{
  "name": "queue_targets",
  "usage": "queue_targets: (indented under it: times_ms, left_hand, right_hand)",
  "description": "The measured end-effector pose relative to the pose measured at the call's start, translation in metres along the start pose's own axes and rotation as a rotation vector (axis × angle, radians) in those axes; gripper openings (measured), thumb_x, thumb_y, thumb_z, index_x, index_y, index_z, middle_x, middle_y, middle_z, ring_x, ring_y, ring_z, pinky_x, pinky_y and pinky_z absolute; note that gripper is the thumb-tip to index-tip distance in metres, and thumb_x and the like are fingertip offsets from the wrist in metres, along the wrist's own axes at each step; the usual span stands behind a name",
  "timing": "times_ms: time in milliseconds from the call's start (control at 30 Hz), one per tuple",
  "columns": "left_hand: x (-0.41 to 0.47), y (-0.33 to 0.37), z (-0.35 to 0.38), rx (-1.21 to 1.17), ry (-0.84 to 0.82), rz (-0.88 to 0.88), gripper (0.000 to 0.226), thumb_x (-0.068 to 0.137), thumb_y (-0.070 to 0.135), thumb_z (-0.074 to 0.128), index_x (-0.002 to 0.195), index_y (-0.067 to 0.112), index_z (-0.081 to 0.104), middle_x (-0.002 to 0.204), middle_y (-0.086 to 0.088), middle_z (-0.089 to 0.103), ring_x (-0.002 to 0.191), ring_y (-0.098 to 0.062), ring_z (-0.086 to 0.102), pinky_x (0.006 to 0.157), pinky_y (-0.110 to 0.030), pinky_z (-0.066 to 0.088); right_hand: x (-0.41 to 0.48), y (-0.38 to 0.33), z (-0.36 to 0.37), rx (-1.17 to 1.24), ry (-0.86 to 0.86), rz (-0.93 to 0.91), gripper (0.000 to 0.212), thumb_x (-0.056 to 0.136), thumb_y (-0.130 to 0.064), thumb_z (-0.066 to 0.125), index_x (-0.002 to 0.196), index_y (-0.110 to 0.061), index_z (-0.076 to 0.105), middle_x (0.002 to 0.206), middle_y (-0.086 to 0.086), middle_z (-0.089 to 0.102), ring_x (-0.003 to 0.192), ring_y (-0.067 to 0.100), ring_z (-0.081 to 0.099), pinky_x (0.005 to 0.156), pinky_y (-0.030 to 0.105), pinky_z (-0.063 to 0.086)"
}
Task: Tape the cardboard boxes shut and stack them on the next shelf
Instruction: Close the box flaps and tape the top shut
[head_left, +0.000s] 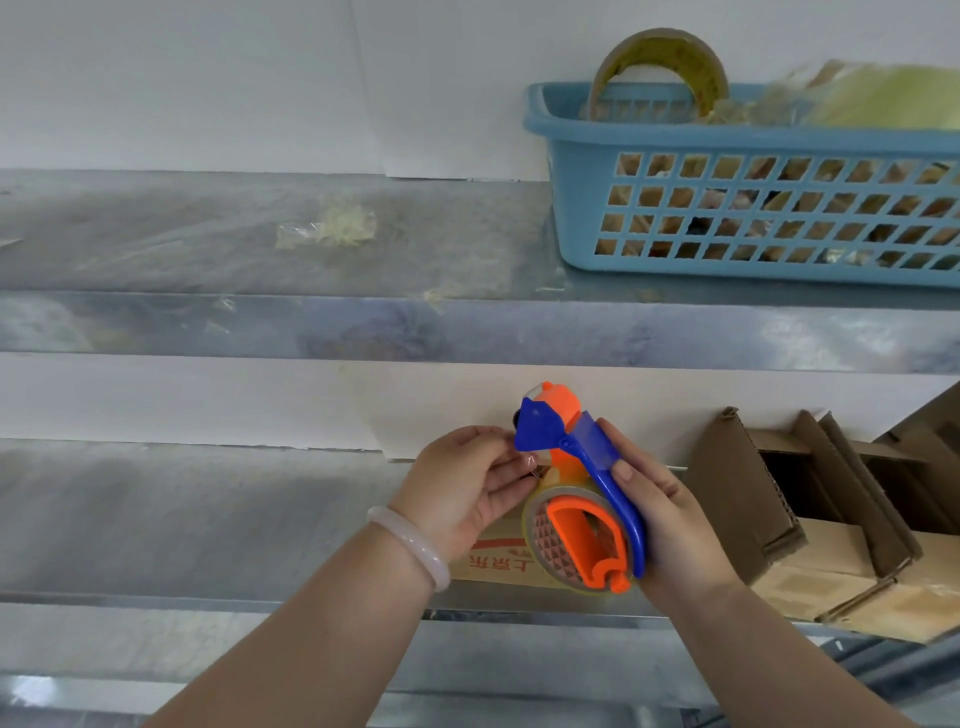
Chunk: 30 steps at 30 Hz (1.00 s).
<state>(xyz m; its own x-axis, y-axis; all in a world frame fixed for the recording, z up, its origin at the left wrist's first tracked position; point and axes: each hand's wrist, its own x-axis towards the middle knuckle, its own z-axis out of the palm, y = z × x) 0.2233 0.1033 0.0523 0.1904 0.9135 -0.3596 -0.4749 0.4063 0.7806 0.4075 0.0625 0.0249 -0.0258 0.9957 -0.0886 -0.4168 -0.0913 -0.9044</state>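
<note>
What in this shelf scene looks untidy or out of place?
Crumpled scraps of used tape lie stuck on the upper shelf, left of the blue basket. The cardboard boxes at right stand open, flaps up.

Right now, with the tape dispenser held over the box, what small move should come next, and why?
Probably pull the tape end free. The right hand grips the tape dispenser, and the left hand fingers pinch near its blade. The cardboard box beneath shows no strip yet, though it is mostly hidden.
</note>
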Motion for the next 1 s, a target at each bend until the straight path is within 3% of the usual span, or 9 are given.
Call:
queue_targets:
  times_ms: [133,267,467,733,1000]
  left_hand:
    - [0.001,0.008,-0.006,-0.019,-0.095,-0.082,0.015,0.086,0.001,0.061,0.1,0.007,0.064,0.09,-0.016,0.074,0.078,-0.023,0.073,0.065,-0.035,0.058]
    - [0.003,0.013,-0.009,0.119,-0.136,-0.099,0.015,0.087,0.001,0.062,0.099,0.005,0.07,0.098,-0.018,0.073,0.089,-0.026,0.073,0.068,-0.035,0.059]
    - [0.003,0.019,-0.012,0.414,-0.041,0.015,0.009,0.087,0.005,0.067,0.095,0.004,0.065,0.087,-0.013,0.075,0.083,-0.022,0.074,0.06,-0.028,0.058]
    - [0.003,0.01,-0.01,0.524,0.071,0.165,0.004,0.083,0.003,0.069,0.086,0.003,0.069,0.079,-0.012,0.074,0.077,-0.022,0.074,0.061,-0.029,0.058]
    - [0.002,0.011,-0.01,0.52,-0.003,0.218,0.007,0.079,-0.001,0.071,0.085,0.003,0.071,0.08,-0.013,0.074,0.079,-0.023,0.073,0.064,-0.028,0.059]
  right_hand:
    - [0.001,-0.013,0.0,-0.109,-0.056,-0.028,0.049,0.07,-0.038,0.082,0.117,-0.034,0.07,0.119,0.005,0.07,0.101,0.026,0.07,0.073,0.03,0.058]
    - [0.004,-0.023,-0.001,-0.189,-0.094,-0.057,0.042,0.071,-0.028,0.073,0.113,-0.036,0.072,0.117,0.003,0.071,0.099,0.024,0.07,0.072,0.027,0.057]
    - [0.007,-0.039,-0.002,-0.339,-0.183,-0.071,0.045,0.066,-0.029,0.076,0.111,-0.035,0.072,0.114,-0.002,0.072,0.099,0.018,0.071,0.071,0.022,0.057]
    - [0.018,-0.058,-0.002,-0.531,-0.259,-0.054,0.047,0.072,-0.025,0.072,0.119,-0.03,0.066,0.109,-0.006,0.074,0.095,0.013,0.071,0.071,0.019,0.056]
    - [0.015,-0.061,-0.008,-0.484,-0.282,-0.091,0.044,0.072,-0.021,0.073,0.115,-0.032,0.069,0.111,-0.004,0.073,0.097,0.015,0.071,0.071,0.02,0.057]
